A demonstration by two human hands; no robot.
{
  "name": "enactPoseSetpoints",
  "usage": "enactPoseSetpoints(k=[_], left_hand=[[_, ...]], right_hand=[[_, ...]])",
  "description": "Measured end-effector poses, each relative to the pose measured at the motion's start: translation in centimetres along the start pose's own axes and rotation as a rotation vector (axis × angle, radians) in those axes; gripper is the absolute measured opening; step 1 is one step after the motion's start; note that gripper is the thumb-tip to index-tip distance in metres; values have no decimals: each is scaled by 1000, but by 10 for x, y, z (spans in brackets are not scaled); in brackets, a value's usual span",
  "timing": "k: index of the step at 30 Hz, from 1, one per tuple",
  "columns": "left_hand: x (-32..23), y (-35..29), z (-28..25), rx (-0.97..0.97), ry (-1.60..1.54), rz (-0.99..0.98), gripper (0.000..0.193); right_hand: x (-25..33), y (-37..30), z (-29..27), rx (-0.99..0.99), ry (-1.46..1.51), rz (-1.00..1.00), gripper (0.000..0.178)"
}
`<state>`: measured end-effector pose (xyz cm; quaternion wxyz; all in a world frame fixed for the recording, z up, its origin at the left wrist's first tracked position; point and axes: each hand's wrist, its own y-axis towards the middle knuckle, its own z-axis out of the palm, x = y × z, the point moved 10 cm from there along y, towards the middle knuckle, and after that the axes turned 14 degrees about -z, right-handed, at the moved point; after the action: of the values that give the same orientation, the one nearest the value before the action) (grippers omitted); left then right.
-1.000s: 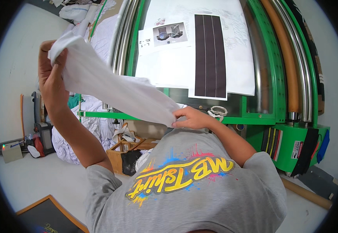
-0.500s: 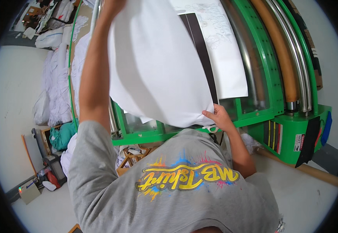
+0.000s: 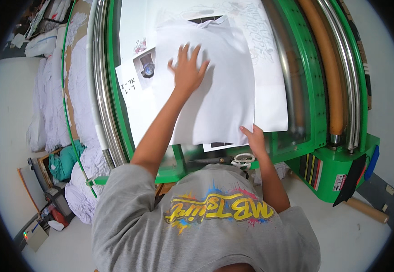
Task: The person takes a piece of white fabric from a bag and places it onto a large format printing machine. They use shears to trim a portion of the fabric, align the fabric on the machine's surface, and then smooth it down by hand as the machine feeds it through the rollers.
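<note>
1. The white cloth [image 3: 219, 99] lies on top of papers on the big green machine [image 3: 312, 95], in front of the person.
2. The cloth hides most of a dark sheet [image 3: 200, 20]. Only a bit peeks out at the top, and another bit shows under the bottom edge.
3. It also seems to cover one side of a small photo [image 3: 146, 68], so I can't see all of it.
4. The big white paper [image 3: 273, 102] has pale grey drawings, too faint to make out well. Its top is cut off by the edge of the view.
5. The cloth is plain white with soft grey shadows. It looks mostly smooth, but its top edge is bunched and folded over. The bottom edge is a little wavy.
6. The left hand [image 3: 189, 72] is over the upper part of the cloth, fingers spread wide. I can't tell how hard it presses, or if it presses at all.
7. The right hand [image 3: 255, 138] is at the cloth's lower right corner, thumb on top. Its other fingers are partly hidden, so I can't tell if they pinch.
8. Scissors [image 3: 226, 160] lie near the bottom edge, close to the grey shirt [image 3: 206, 245].
</note>
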<state>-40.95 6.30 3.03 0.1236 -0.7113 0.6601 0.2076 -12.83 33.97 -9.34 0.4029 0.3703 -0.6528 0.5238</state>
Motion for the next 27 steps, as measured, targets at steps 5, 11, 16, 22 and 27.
enactPoseSetpoints(k=[5,11,16,22,27], left_hand=[[151,-180,-61,146,225,-624,77],[190,-248,-53,225,44,-754,54],[215,-264,-42,382,-441,-727,34],[207,-298,-50,581,-711,-835,43],[155,-304,-104,604,-701,-815,75]], right_hand=[[9,9,2,187,-111,0,41],[5,16,-11,290,-275,3,37],[4,13,-5,293,-66,56,36],[35,-16,-38,131,-107,-62,39],[60,-40,-58,206,-110,-128,38]])
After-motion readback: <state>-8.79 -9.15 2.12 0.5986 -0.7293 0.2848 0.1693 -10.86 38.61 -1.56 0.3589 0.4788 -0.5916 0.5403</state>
